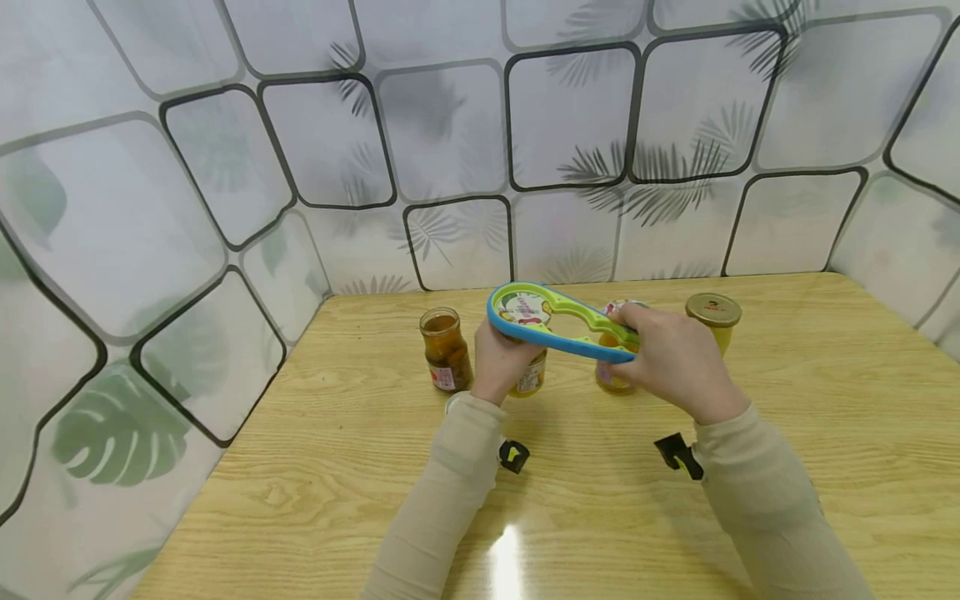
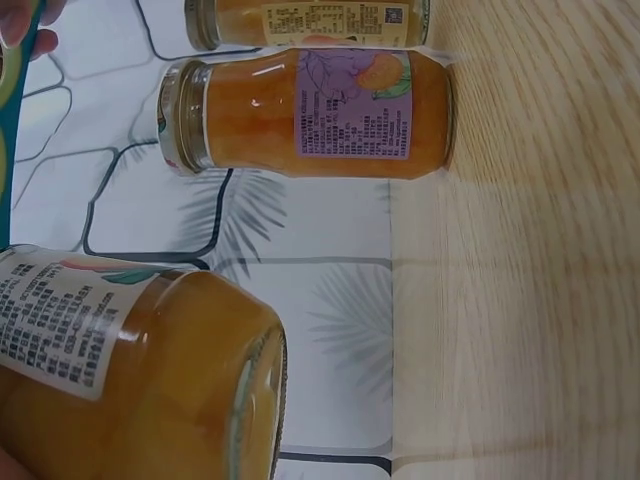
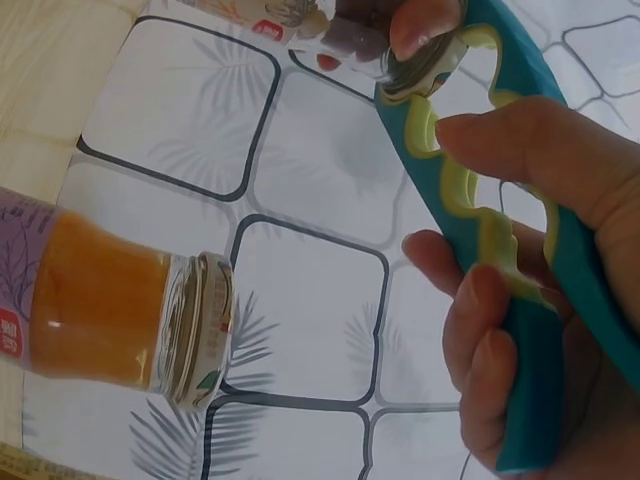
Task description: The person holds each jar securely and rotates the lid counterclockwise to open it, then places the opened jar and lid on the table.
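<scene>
Held jar (image 2: 150, 350) nr L-wrist cam; lidless jar (image 1: 446, 346) head-cam only.

A light wood-grain tabletop (image 1: 300, 492) filled the lower part of the head view, with a white glare (image 1: 507, 558) near its front edge. On the left stood a lidless glass jar (image 1: 447, 354) with brown-amber contents; to the right, a lidded purple-labelled jar (image 2: 310, 115) and a gold-lidded jar (image 1: 715, 317). Behind, a white wall covering (image 1: 450, 125) showed rounded outlines and leaf prints.
</scene>
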`<state>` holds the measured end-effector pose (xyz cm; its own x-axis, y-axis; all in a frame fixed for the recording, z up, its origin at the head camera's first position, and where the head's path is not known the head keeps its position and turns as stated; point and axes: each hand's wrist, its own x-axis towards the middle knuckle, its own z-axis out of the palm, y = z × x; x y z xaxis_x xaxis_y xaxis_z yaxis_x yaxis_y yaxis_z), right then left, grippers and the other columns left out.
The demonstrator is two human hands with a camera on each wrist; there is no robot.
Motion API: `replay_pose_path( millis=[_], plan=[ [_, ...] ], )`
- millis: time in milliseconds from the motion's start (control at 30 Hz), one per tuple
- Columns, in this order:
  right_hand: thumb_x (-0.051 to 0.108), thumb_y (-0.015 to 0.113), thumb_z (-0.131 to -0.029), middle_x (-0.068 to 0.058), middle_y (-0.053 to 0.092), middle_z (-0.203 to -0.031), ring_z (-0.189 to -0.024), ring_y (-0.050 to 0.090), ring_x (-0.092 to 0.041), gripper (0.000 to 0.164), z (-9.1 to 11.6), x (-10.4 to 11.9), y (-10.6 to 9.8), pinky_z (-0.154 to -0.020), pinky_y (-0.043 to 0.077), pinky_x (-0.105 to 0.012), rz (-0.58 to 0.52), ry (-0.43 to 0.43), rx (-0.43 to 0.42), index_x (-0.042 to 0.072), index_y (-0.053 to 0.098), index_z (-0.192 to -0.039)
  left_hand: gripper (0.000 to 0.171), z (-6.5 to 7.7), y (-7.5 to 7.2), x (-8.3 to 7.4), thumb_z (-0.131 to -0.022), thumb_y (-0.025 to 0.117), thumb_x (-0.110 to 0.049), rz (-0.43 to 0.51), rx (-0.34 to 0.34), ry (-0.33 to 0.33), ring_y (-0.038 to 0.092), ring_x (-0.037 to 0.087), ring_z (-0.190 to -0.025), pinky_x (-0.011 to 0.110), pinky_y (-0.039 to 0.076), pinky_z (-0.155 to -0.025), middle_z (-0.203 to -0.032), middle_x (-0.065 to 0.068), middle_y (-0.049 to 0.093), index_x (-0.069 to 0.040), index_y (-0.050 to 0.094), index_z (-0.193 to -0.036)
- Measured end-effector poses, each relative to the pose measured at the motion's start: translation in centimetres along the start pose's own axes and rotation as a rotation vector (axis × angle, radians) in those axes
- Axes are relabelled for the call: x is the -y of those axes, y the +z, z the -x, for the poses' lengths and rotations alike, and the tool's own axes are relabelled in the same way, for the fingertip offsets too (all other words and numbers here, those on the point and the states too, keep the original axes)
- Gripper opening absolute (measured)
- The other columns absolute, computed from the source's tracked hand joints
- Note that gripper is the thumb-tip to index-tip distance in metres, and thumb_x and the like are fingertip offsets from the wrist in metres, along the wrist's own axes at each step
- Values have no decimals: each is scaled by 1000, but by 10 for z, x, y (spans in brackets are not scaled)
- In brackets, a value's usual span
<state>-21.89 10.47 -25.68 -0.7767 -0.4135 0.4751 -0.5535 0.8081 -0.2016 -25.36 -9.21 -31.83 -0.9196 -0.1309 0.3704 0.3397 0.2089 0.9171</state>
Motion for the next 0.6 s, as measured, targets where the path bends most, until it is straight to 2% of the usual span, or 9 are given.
replay_pose_path(
  millis=[233,600],
  plan=[
    [29,81,-58,-5,66,-85,-48,45,-13,49,-1,-5,0,-39,33,-29,31,-57,-19,8,61,-98,59,1,0,0,-66,75,-10,37,23,-7,55,18,-95,31,44,-82,-106,7,59,-7,49,-118],
    [28,81,-58,-4,65,-80,-45,44,-13,50,0,-5,-2,-37,32,-29,40,-68,-14,8,61,-99,61,1,-1,1,-65,75,-10,37,31,-13,54,18,-95,31,44,-82,-106,8,58,-7,48,-119]
  ],
)
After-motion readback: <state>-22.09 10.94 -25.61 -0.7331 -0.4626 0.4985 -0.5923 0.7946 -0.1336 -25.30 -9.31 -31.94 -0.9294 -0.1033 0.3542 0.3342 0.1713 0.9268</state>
